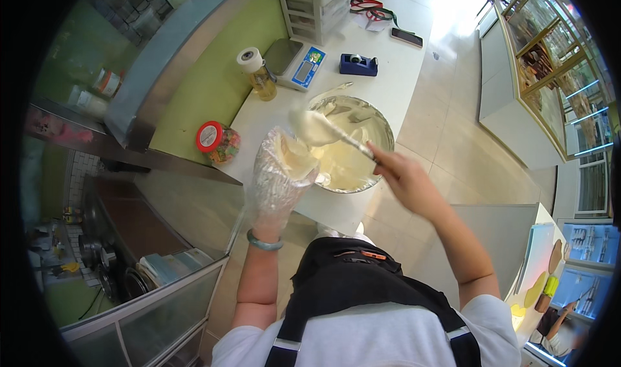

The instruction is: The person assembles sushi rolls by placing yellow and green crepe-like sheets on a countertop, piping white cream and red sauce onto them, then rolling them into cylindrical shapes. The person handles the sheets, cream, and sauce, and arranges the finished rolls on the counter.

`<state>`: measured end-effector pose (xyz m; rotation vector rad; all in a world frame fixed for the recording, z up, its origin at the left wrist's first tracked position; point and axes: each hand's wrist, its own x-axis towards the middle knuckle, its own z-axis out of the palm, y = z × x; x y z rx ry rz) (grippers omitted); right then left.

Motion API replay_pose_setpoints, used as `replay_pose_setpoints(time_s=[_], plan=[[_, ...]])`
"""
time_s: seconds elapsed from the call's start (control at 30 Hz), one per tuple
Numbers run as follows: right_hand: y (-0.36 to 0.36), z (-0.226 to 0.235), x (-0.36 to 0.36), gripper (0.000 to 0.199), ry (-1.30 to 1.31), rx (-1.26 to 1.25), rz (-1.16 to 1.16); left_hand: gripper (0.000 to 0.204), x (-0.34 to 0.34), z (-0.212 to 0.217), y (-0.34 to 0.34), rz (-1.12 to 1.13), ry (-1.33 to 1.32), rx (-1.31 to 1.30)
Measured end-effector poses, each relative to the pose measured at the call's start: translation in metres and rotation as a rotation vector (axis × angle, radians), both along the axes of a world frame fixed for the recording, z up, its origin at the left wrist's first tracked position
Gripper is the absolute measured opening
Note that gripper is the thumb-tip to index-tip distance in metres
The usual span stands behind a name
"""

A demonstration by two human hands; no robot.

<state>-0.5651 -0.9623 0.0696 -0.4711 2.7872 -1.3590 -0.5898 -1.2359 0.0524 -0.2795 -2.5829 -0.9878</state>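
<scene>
My left hand point(266, 202) is wrapped in the folded-over clear film of a plastic piping bag point(262, 166) and holds it upright. Pale cream point(294, 160) shows at the bag's mouth, though the fingers under the plastic are hard to make out. My right hand point(406, 180) grips the handle of a long-handled spoon point(346, 137). Its cream-coated head is smeared by motion over the bag's mouth and the left rim of a metal bowl point(387, 126). Thick pale yellow cream point(346, 163) fills much of that bowl, standing just right of the bag.
On the white table point(388, 79) stand a digital scale point(301, 66), a blue tape dispenser point(358, 65), a bottle point(260, 76) and a red-lidded candy jar point(220, 142). A phone point(406, 37) and white drawer unit point(314, 11) sit farther back. A green partition point(200, 85) bounds the left.
</scene>
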Motion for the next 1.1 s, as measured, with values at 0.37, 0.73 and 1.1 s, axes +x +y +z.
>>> replay_pose_setpoints(time_s=[0.37, 0.73, 1.1], plan=[[-0.019, 0.044, 0.051, 0.056, 0.237, 0.621, 0.103, 0.067, -0.014, 0.005, 0.028, -0.123, 0.213, 0.159], [-0.019, 0.043, 0.04, 0.049, -0.013, 0.12, -0.064, 0.086, -0.012, 0.016, 0.034, 0.079, 0.302, -0.051], [0.011, 0.048, 0.024, 0.043, 0.238, 0.814, 0.132, 0.079, 0.005, -0.024, -0.062, -0.031, -0.001, 0.489]])
